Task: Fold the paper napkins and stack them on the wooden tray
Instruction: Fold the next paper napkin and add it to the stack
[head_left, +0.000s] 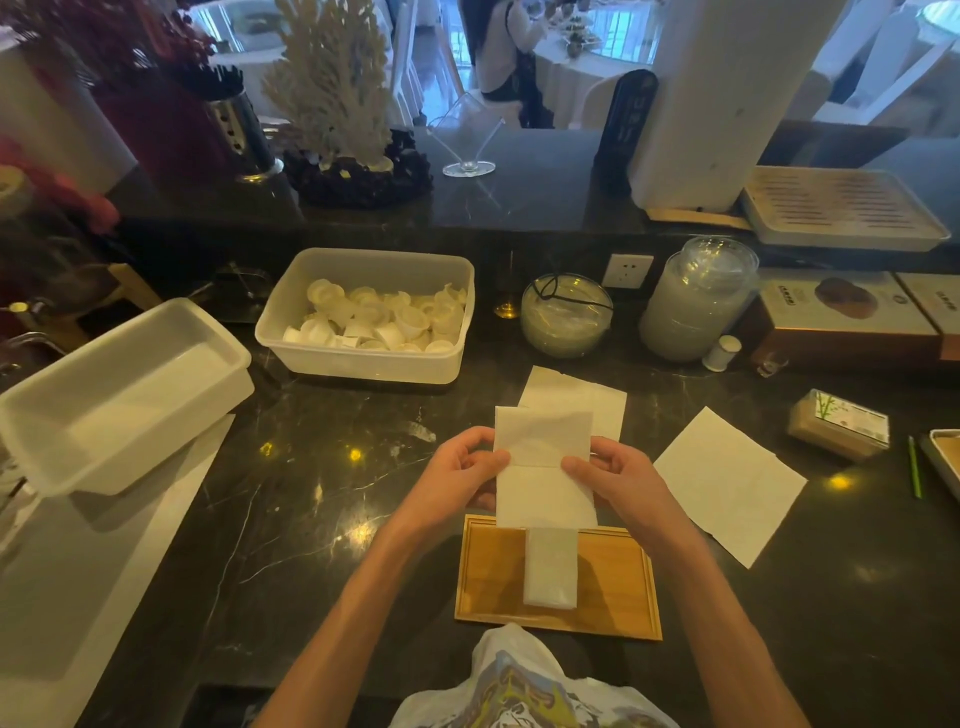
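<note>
A white napkin (543, 467) is held just above the wooden tray (493, 577), pinched by the left hand (457, 475) and right hand (618, 480). A folded napkin (550, 569) is laid on the tray.

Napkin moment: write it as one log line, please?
step: folding | left hand: holds napkin | right hand: holds napkin | wooden tray: folded napkins stacked
</note>
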